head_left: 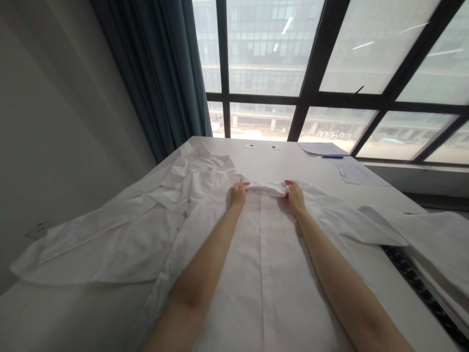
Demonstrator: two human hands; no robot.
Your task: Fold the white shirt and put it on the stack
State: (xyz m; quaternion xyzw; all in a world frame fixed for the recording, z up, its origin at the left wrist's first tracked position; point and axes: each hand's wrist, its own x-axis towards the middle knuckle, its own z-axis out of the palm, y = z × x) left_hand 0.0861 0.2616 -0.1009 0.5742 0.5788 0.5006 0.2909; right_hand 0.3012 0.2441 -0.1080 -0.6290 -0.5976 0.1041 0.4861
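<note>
At far left, a pale rectangular wall socket is set in the plain grey wall. Next, a rumpled white fabric garment lies along the left side of the smooth white tabletop, its folds bunched toward the far end; a dark blue fabric curtain hangs beyond it. The left hand has its thumb and fingers drawn narrow, pinching the left end of the white folded fabric collar. At centre, the white button-front fabric shirt lies spread on the tabletop, front face up, between and beneath the 2 forearms. Its long axis, marked by the button placket, runs nearly straight from the wearer toward the black-framed glass window; the collar end points to the window, and the lower part runs out of view at the near edge. The right hand pinches the collar's right end, fingers likewise narrow. A sleeve of the shirt extends to the right. Near the far right corner lie 2 white paper sheets, with a slim blue pen by the farther sheet. At far right, loose white fabric lies partly over a black patterned strip.
</note>
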